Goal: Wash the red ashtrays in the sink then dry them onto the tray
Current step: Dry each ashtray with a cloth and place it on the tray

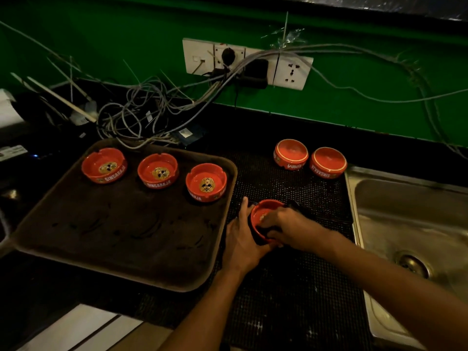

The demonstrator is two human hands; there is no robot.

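Here the person's left hand is cupping the outer wall of a round red ceramic ashtray, fingers curled round its left side, so that the bowl is braced over the black dotted rubber mat. The right hand is reaching into the bowl from the sink side, fingers bent down onto what looks like a dark cloth bunched partly inside and trailing behind; the cloth is dim, so how firmly it is gripped is hard to read, but the fingers are closing on it. Judging by this, the drying step is in hand: one hand is steadying, the other is wiping.

Three red ashtrays printed SINGARAJA are standing upright in a row along the far edge of the brown rectangular plastic tray: the left one, the middle one and the right one. They are probably finished, set openings up and spaced apart, leaving the near part of the tray for more.

Two further red ashtrays are sitting upside down on the mat, just beside the steel sink, likely turned over to drain while waiting for the cloth.
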